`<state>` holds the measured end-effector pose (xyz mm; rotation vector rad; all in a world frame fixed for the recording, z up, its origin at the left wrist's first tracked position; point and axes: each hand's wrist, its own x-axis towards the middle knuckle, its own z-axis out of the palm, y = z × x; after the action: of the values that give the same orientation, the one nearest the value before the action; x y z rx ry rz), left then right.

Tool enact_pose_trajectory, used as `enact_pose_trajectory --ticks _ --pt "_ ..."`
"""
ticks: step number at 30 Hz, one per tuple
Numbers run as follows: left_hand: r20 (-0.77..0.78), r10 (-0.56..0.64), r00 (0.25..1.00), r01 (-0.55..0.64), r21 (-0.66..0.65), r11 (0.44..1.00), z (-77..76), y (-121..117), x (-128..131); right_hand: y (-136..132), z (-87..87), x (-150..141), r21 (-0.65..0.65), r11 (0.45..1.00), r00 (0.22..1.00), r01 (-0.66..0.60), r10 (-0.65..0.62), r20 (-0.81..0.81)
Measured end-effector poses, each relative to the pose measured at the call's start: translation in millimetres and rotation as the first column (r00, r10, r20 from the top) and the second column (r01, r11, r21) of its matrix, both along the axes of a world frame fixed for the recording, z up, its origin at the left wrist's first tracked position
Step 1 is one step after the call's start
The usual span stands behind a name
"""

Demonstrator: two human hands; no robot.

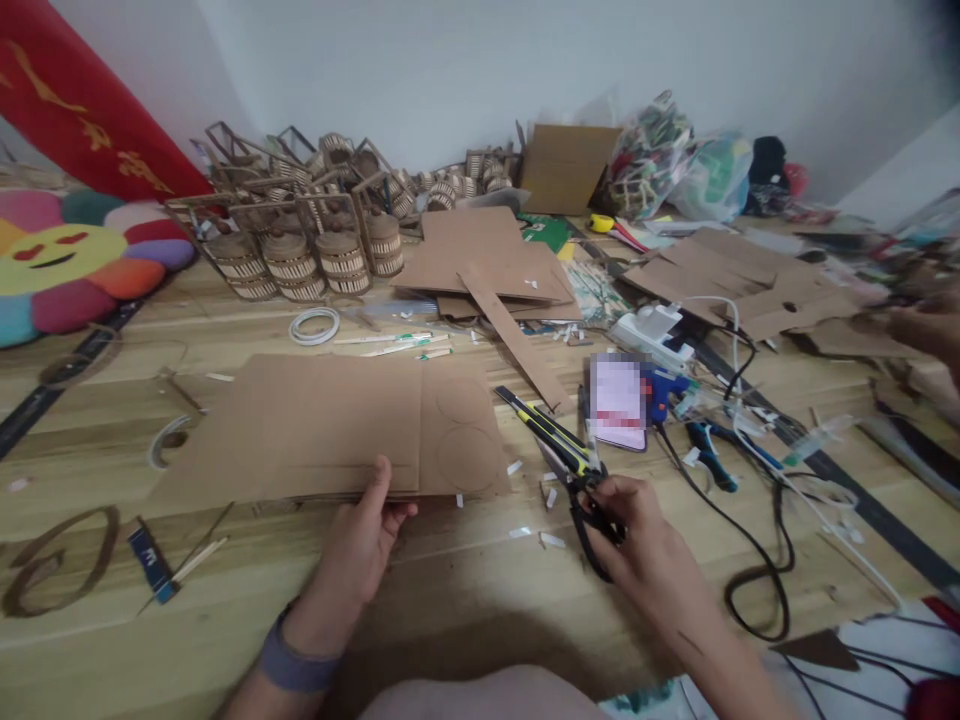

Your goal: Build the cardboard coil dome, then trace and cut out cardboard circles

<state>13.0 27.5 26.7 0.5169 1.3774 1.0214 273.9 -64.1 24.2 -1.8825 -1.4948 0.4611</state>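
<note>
My left hand [366,540] grips the near edge of a brown cardboard sheet [315,420], thumb on top and fingers underneath. Two circles are drawn in pencil on the sheet's right part, beyond a crease. In my right hand [637,525] is a pair of scissors [589,530] with black handles, its blades pointing away to the upper left. Just beyond the scissors lies a yellow and black utility knife [551,430]. Small white scraps [551,540] are scattered between the sheet and the scissors.
A phone [619,400], a blue glue gun [664,393], pliers [712,455] and a power strip [652,335] with cables lie on the right. Bamboo lantern-like pieces [292,265] stand at the back left. More cardboard [472,245] is stacked behind. Another person's hand [930,325] shows at far right.
</note>
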Motion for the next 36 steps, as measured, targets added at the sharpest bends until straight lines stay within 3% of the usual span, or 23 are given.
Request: enact_pose_trajectory --ticks 4,7,10,12,15,18,20,22,27,31,36 --pt "0.072 -0.008 0.997 0.009 -0.008 1.000 -5.0 0.0 6.3 11.7 -2.5 -23.3 0.016 0.998 0.998 -0.056 0.056 -0.002" --pt "0.228 -0.075 0.971 0.070 0.030 0.997 -6.1 -5.7 5.7 18.3 -9.5 -39.1 0.054 0.989 0.990 -0.138 0.136 0.043" --pt "0.359 -0.223 0.907 0.225 0.034 0.974 -6.5 -18.8 2.3 24.3 -13.7 -56.7 0.153 0.963 0.968 -0.223 0.200 0.153" --pt "0.355 -0.402 0.844 0.403 0.075 0.912 -5.9 -29.1 2.5 27.5 -14.5 -69.3 0.200 0.942 0.948 -0.269 0.223 0.226" --pt "0.152 -0.614 0.774 0.587 0.188 0.787 -4.4 -40.7 9.8 30.0 -14.9 -85.8 0.240 0.904 0.921 -0.353 0.290 0.261" --pt "-0.136 -0.517 0.845 0.534 0.216 0.817 -5.6 -44.2 19.5 29.0 -14.8 -93.2 0.243 0.859 0.880 -0.451 0.381 0.284" --pt "-0.217 -0.439 0.872 0.481 0.202 0.853 -8.4 -43.8 22.9 27.0 -12.3 -91.8 0.225 0.819 0.833 -0.527 0.446 0.327" --pt "-0.236 -0.436 0.869 0.480 0.178 0.859 -11.0 -43.4 23.0 25.5 -6.8 -86.6 0.230 0.787 0.802 -0.573 0.481 0.353" --pt "-0.342 -0.496 0.798 0.570 0.160 0.806 -10.2 -45.5 18.5 32.2 6.9 -75.8 0.294 0.842 0.860 -0.453 0.325 0.393" --pt "-0.516 -0.466 0.719 0.634 0.212 0.743 -5.4 -46.9 16.4 40.6 -0.4 -78.9 0.154 0.844 0.829 -0.513 0.441 0.343" --pt "-0.597 -0.526 0.606 0.725 0.141 0.675 -2.9 -48.6 9.4 43.8 -2.7 -67.0 -0.008 0.794 0.786 -0.607 0.602 0.139"
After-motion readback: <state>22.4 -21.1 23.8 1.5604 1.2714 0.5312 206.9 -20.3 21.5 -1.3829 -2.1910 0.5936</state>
